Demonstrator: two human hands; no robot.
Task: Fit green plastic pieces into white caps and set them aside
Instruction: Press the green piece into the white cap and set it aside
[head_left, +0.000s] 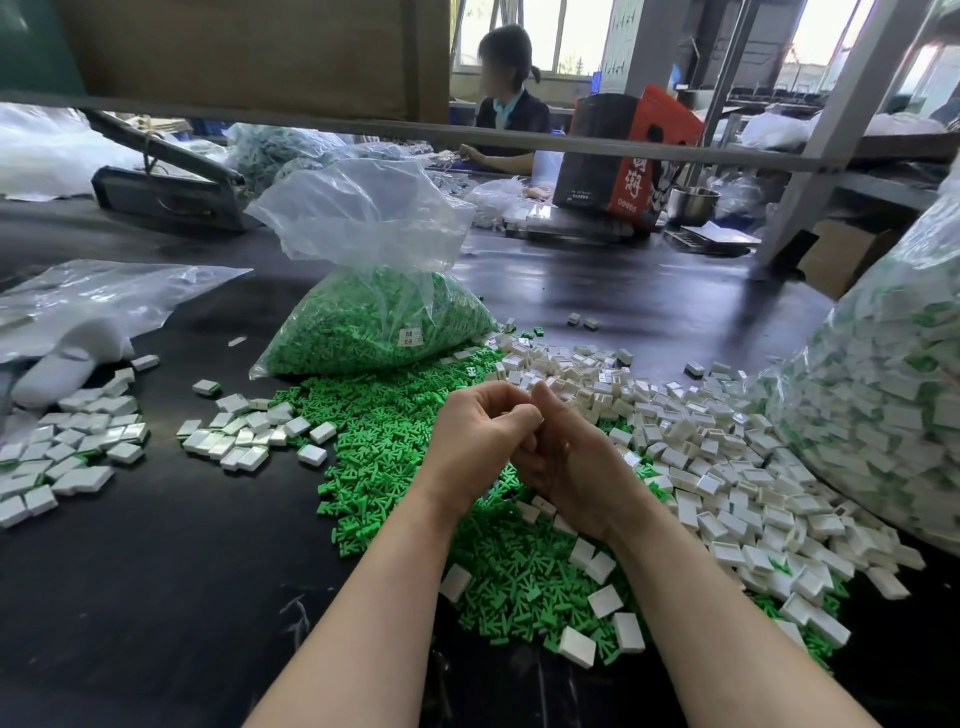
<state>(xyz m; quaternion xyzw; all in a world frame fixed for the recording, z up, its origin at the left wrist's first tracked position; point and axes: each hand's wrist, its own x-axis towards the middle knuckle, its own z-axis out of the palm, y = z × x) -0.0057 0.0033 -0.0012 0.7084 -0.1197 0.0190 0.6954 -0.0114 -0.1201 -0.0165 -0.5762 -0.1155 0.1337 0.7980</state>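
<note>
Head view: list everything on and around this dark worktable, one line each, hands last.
Loose green plastic pieces: too many to count, green, heaped mid-table.
Empty white plastic caps: many, white, spread right of the green heap.
Finished white caps: dozens, white, set aside at left.
Clear bag of green pieces: one, behind the heap.
Large clear bag of fitted caps: one, white and green, far right.
Red and black carton: one, far side.
Steel bowl: one, beside the carton.
Seated person: one, background.
Left hand, right hand: together over the heap, fingers curled; contents hidden.

left hand (475, 436): fingers curled | right hand (569, 457): fingers curled, touching left | forearms bare
</note>
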